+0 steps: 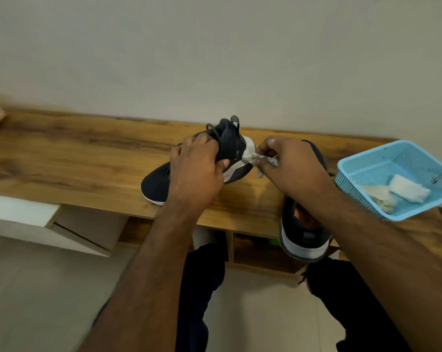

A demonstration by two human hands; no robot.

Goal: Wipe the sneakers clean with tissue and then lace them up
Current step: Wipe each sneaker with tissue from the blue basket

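A dark navy sneaker (156,185) with a white sole lies on the wooden shelf top, toe toward the near left, heel raised toward the wall. My left hand (198,167) grips it over the laces and upper. My right hand (288,163) pinches a crumpled white tissue (250,157) and holds it against the white heel of that sneaker. The second dark sneaker (303,240) stands to the right under my right forearm, its heel hanging over the shelf's front edge; its front part is hidden by the arm.
A light blue plastic basket (354,171) sits at the right end of the shelf (75,153), holding a folded white tissue (409,191) and a used crumpled one. The wall runs close behind. Open cubbies and my dark trouser legs are below the shelf edge.
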